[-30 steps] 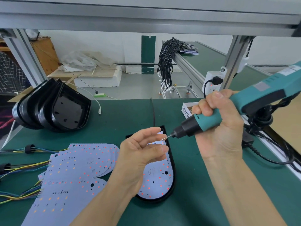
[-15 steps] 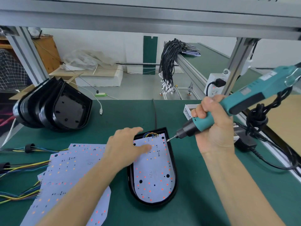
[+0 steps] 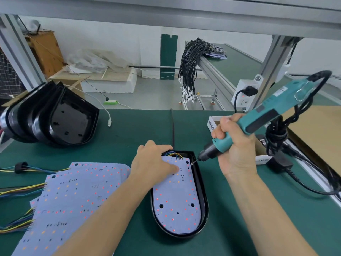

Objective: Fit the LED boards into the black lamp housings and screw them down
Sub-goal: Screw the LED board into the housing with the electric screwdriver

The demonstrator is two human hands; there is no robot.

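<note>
Green-matted desk (image 3: 129, 130): left hand (image 3: 155, 161), grip released, presses white LED board (image 3: 177, 200) into black housing (image 3: 203, 200); right hand (image 3: 236, 145) grasps teal electric screwdriver (image 3: 262, 117), bit at board's corner.

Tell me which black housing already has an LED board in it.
The housing lying flat under the left hand; the stacked housings at far left are empty.

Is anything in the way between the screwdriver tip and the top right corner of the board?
Nothing visible. The screwdriver tip is at the LED board's top right corner; the left hand presses further left, and the wires sit clear.
</note>
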